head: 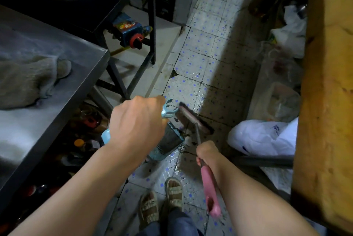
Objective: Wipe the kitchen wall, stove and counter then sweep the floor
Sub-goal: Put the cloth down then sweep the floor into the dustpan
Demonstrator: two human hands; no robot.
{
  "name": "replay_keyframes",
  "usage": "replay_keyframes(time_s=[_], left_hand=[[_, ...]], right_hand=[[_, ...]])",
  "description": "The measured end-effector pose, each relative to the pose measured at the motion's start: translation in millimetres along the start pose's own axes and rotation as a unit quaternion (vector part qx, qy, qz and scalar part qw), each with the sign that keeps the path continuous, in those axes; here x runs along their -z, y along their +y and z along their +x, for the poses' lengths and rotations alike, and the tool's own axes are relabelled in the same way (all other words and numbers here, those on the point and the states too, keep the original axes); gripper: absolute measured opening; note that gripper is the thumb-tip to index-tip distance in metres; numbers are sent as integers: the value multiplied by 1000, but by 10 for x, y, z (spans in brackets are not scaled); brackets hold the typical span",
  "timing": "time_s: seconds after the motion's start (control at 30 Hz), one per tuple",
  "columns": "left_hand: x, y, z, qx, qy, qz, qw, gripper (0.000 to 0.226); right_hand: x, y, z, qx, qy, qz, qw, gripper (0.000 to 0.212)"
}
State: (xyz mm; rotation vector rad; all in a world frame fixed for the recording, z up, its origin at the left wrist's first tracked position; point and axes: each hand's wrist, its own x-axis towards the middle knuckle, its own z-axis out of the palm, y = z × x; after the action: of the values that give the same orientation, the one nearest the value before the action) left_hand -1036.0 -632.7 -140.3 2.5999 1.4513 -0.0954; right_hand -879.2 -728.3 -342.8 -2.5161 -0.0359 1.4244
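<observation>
I'm seeing my left hand [136, 121] gripping the blue dustpan [168, 141] handle at frame centre, my right hand [207, 154] clasping the pink broom [193, 119], bristles touching the tiled floor [208, 48] beside the pan

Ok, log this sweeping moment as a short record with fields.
left hand: grips the light blue plastic dustpan handle
right hand: grips the pink-handled broom
broom head: on the floor, at the dustpan's mouth
dustpan tray: resting on the blue-dotted tiled floor
counter: grey cloth lies on the steel counter
beside: white plastic bag
</observation>
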Motion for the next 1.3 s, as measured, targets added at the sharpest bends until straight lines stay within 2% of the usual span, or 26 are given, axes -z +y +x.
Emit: replay_keyframes(time_s=[0.13, 0.2, 0.37, 0.77, 1.0, 1.13, 1.23, 1.3], left_hand=[[-76, 141, 109, -18, -7, 0, 1000, 32], [-95, 188, 151, -18, -8, 3, 1000, 34], [-140, 215, 219, -24, -9, 14, 1000, 36], [-36, -60, 38, 8, -16, 33, 999, 18], [12, -273, -173, 29, -24, 45, 998, 20], [49, -340, -288, 36, -27, 34, 998, 22], [139, -347, -377, 42, -23, 24, 999, 25], [164, -346, -395, 47, -17, 15, 999, 23]], right_hand=[[110, 52, 160, -36, 9, 12, 999, 20], [160, 99, 213, -54, -4, 12, 998, 28], [155, 291, 336, -43, -30, 73, 996, 34], [-526, 81, -78, -42, -97, 173, 979, 34], [-623, -120, -264, -79, -100, 185, 974, 24], [-548, -100, -319, -14, -151, 171, 973, 27], [-506, -85, -486, 9, -141, 191, 971, 18], [-499, -75, -596, 25, -141, 170, 975, 35]])
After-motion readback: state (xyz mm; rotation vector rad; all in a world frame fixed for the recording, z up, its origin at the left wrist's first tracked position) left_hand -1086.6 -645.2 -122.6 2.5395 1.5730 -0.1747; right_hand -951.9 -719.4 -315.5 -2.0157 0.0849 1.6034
